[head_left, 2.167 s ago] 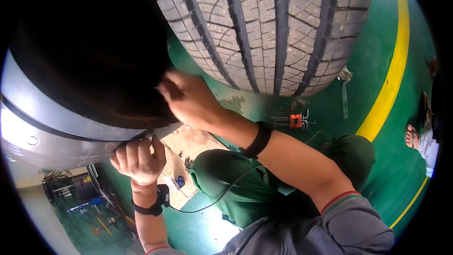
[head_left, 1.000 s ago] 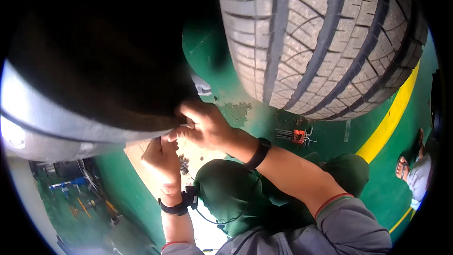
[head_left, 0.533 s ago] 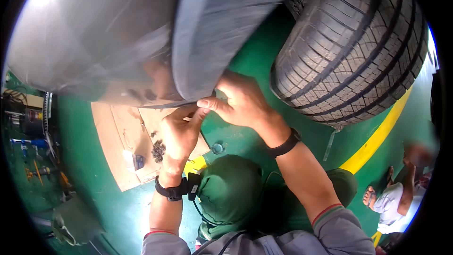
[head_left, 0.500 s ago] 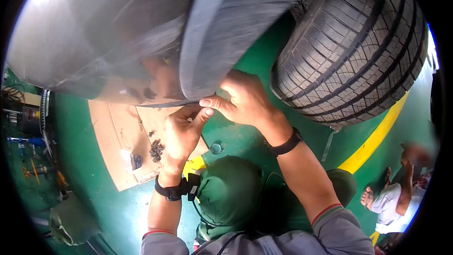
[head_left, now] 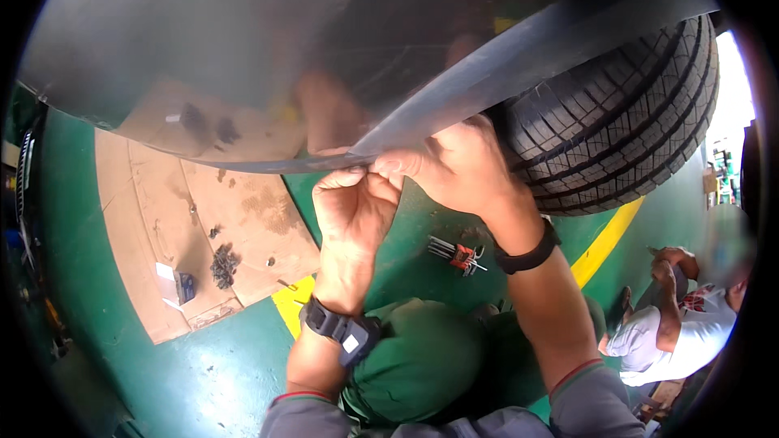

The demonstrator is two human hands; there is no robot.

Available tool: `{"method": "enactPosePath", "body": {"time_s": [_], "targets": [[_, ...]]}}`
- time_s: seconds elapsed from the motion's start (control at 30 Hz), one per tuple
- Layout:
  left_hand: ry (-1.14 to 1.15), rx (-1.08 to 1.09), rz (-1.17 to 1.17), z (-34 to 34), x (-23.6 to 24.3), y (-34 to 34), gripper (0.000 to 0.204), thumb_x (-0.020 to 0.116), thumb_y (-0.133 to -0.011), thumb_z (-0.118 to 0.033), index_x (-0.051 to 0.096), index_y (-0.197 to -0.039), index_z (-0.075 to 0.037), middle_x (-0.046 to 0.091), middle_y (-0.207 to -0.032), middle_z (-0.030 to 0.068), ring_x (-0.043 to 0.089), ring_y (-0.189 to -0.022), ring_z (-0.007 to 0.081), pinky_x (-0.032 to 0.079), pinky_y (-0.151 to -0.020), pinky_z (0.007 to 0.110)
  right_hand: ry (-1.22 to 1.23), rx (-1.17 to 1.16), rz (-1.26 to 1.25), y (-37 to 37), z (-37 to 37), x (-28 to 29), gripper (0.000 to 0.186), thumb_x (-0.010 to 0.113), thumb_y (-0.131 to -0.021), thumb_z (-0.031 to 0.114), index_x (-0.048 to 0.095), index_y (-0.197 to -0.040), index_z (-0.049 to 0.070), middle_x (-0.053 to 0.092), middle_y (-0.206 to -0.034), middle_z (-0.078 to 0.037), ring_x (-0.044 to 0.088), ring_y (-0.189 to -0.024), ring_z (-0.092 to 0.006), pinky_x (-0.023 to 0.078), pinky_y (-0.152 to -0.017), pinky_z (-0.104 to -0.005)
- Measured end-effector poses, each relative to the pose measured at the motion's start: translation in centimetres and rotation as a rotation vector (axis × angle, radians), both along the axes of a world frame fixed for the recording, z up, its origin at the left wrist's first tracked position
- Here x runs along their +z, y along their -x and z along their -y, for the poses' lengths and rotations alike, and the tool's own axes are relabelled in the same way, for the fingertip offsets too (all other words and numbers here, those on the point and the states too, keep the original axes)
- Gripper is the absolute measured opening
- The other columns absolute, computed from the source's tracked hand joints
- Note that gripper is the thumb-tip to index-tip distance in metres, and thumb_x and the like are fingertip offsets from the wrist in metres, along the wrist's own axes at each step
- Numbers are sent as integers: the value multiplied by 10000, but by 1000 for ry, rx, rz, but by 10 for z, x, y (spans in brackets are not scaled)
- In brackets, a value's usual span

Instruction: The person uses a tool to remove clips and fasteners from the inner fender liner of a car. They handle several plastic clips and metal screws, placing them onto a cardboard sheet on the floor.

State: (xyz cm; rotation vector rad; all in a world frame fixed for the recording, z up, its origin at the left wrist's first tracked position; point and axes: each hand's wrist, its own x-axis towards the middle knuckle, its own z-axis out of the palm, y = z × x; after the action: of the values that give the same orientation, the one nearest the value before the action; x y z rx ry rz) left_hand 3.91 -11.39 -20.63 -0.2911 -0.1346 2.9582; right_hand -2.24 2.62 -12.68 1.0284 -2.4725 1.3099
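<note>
A grey curved car bumper (head_left: 268,40) fills the top of the view, with a darker trim strip (head_left: 527,57) along its wheel-arch edge. My left hand (head_left: 353,207) is palm up, fingers curled against the bumper's lower edge; what lies between the fingertips is hidden. My right hand (head_left: 458,178) grips that edge where the trim ends, thumb on the near side beside my left fingertips and other fingers mostly hidden behind it. The black tyre (head_left: 608,130) is just behind and right of my right hand.
Cardboard (head_left: 130,211) lies left, bearing a dark pile of small parts (head_left: 224,266) and a small box (head_left: 177,284). A hex-key set (head_left: 462,258) lies between my forearms. A person (head_left: 682,332) sits at right near a yellow floor line (head_left: 600,247). Tools line the far left.
The view has shifted, showing more bumper and less tyre. Both hands appear further right, still at the bumper's lower edge. My left hand has turned palm up.
</note>
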Motion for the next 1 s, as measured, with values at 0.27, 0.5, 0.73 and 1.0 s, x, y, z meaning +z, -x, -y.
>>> {"method": "enactPosePath", "body": {"time_s": [0.27, 0.5, 0.73, 1.0], "targets": [[-363, 79, 4, -18, 8, 6, 516, 594, -692, 83, 558, -1202, 11, 614, -1235, 151, 572, -1174, 296, 462, -1047, 426, -67, -15, 9, -5, -5, 18, 376, 764, -812, 403, 697, -908, 46, 684, -885, -156, 667, -830, -360, 526, -694, -406], [-285, -2, -146, -23, 1, 13, 487, 561, -621, 54, 618, -1098, -25, 662, -1127, 107, 613, -1078, 259, 493, -969, 392, -25, -157, -90, -15, 6, 9, 245, 796, -763, 243, 692, -831, 32, 673, -737, -146, 667, -629, -301, 520, -565, -361], [-182, -14, 9, -30, 12, 16, 452, 544, -569, 69, 647, -995, -41, 690, -1012, 69, 659, -950, 210, 537, -840, 326, 237, -115, 127, -12, 9, 1, 142, 788, -728, 120, 703, -794, 27, 679, -668, -102, 631, -524, -136, 483, -494, -271], [-247, -79, -100, -14, -11, 6, 422, 541, -667, 24, 626, -1076, -36, 679, -1076, 71, 661, -972, 216, 541, -765, 319, 617, -82, 418, -26, 7, -12, 255, 696, -898, 244, 595, -909, 10, 568, -716, -4, 470, -582, -43, 379, -528, -214]]}}
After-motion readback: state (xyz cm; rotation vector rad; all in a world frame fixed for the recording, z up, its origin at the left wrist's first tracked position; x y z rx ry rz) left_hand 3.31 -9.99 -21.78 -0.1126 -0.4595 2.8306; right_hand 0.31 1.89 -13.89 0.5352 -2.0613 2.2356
